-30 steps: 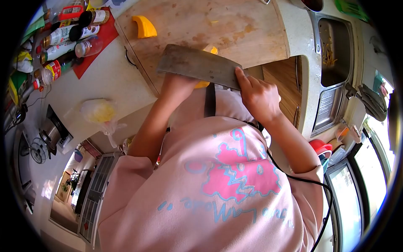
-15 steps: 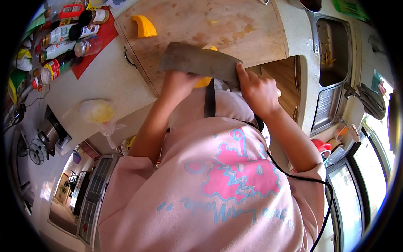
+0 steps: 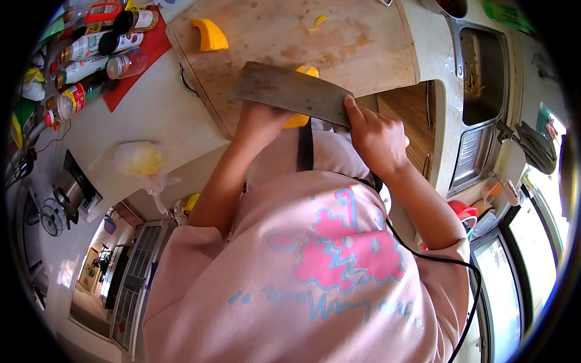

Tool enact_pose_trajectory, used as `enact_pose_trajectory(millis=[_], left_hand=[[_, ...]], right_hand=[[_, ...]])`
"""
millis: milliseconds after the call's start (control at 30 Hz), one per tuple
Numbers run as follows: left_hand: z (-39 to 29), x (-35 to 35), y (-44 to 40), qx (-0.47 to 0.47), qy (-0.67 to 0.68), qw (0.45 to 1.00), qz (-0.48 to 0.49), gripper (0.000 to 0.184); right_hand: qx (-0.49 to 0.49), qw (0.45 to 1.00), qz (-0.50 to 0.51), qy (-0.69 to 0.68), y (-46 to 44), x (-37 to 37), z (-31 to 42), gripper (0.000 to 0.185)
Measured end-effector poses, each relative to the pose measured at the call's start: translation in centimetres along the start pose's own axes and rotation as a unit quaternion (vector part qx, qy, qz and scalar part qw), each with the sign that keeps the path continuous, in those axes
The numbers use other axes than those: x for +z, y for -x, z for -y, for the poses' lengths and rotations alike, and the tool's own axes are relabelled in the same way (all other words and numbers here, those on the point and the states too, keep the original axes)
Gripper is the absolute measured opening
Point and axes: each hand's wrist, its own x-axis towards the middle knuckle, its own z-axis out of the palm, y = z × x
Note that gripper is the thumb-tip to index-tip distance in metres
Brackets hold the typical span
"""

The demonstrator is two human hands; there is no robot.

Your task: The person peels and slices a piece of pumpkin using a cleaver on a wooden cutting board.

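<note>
My right hand [image 3: 380, 140] is closed round the handle end of a wide cleaver [image 3: 293, 94], its index finger along the blade. The blade lies slanted across the view, above a yellow-orange piece of what looks like pumpkin [image 3: 296, 121], which shows on both sides of it. Partly behind the blade, my left hand [image 3: 260, 124] is against that piece; its fingertips are hidden. Both are at the near edge of a wooden cutting board [image 3: 260, 30]. Another curved orange piece [image 3: 210, 35] lies at the board's upper left, and a small slice [image 3: 319, 21] near its top.
Bottles and jars [image 3: 127, 63] crowd the upper left by a red mat [image 3: 118, 97]. A plastic bag with yellow contents [image 3: 142, 160] sits on the left counter. At right is a sink [image 3: 481, 72] with peelings in it. A black cable [image 3: 436, 259] crosses my shirt.
The cleaver dipped and tilted, then came back to a similar angle. A small yellow slice now shows near the top of the board, where only a faint sliver was visible before.
</note>
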Motion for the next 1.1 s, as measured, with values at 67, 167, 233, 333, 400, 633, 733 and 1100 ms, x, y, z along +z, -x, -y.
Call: enact_pose_trajectory(millis=[67, 167, 233, 333, 400, 633, 733, 1100], left_hand=[[0.4, 0.1, 0.0, 0.006, -0.008, 1.000, 0.002, 0.033], [0.4, 0.1, -0.1, 0.000, -0.036, 0.999, 0.009, 0.031], [0.5, 0.2, -0.1, -0.011, -0.052, 0.998, 0.016, 0.031], [0.6, 0.3, 0.0, -0.026, -0.048, 0.998, 0.020, 0.032], [0.6, 0.3, -0.1, -0.036, -0.038, 0.998, 0.017, 0.032], [-1.4, -0.1, -0.2, -0.183, 0.011, 0.980, 0.082, 0.033], [-1.5, 0.6, 0.2, -0.118, 0.122, 0.985, 0.035, 0.031], [-1.3, 0.5, 0.0, -0.084, 0.019, 0.996, 0.021, 0.031]], right_hand=[[-0.003, 1.000, 0.000, 0.001, -0.1, -0.1, 0.1, 0.045], [-0.011, 1.000, -0.006, 0.003, 0.1, -0.4, 0.3, 0.045], [-0.016, 1.000, -0.006, 0.005, 0.2, -0.4, 0.3, 0.045], [-0.024, 0.999, -0.008, 0.026, 0.1, -0.1, 0.1, 0.046], [-0.029, 0.999, -0.012, 0.037, 0.0, 0.2, 0.0, 0.046], [0.028, 0.993, 0.091, 0.075, -0.4, 1.8, -1.7, 0.042], [0.052, 0.997, 0.056, 0.022, 0.3, 2.4, -3.1, 0.039], [-0.006, 1.000, 0.004, 0.010, 0.7, -0.2, 0.0, 0.045]])
